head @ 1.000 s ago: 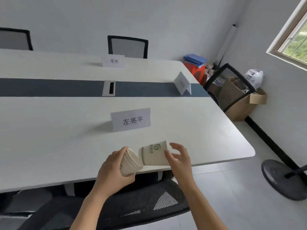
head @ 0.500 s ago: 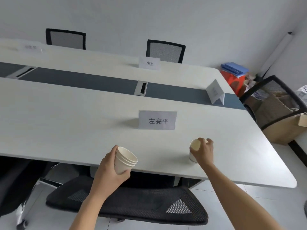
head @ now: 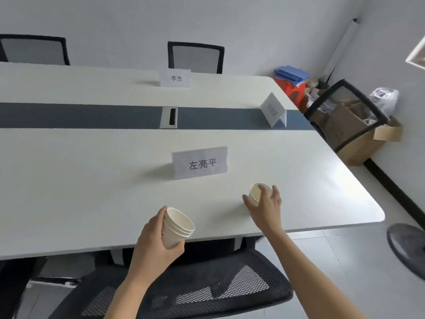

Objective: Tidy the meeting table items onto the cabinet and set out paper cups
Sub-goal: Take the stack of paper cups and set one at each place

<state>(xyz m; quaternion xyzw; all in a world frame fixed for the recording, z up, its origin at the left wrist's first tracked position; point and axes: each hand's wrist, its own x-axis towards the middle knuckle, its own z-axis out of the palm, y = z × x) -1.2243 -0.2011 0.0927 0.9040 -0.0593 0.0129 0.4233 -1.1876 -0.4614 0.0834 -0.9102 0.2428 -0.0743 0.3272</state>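
Gripping a tilted stack (head: 178,227) over the table's (head: 92,180) near edge, the left hand (head: 154,245) is hovering while the right hand (head: 264,208) is clasping a cup (head: 255,193).

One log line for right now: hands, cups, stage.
left hand: grips cup stack | right hand: fingers round single cup, upright on table near name card | stage: setting out cup

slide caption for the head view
Right hand holds one white paper cup on the white meeting table; left hand grips a white paper-cup stack.

The right hand (head: 264,209) hides much of the lone paper cup (head: 254,192).
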